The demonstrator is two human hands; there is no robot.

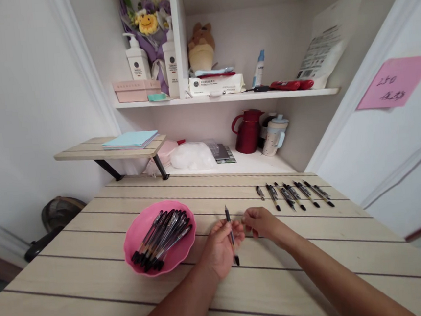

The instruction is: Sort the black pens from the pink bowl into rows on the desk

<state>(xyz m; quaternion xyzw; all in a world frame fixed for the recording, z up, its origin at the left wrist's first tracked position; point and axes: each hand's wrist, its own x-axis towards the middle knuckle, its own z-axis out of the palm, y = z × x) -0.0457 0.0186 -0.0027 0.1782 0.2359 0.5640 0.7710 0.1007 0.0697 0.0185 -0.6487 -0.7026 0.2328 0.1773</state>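
My left hand (223, 245) holds a pen (233, 242) upright between thumb and fingers, its bare writing tip pointing up and its black end down. Just to the right, my right hand (262, 222) is closed, thumb against curled fingers; whatever it may pinch is hidden. A pink scalloped bowl (191, 252) stands left of my hands, with several capped black pens (165, 235) lying in it. Further right on the table, several pens (287, 195) lie in a slanted row. At the row's left end is a short black piece (259, 192) resembling a pen cap.
A small raised shelf (80, 148) with pastel paper (131, 140) stands at the back left. Behind the wooden table (135, 307) are a clear plastic bag (192, 156), a red jug (248, 132) and a pale tumbler (275, 135). A white shelf (220, 98) spans above them.
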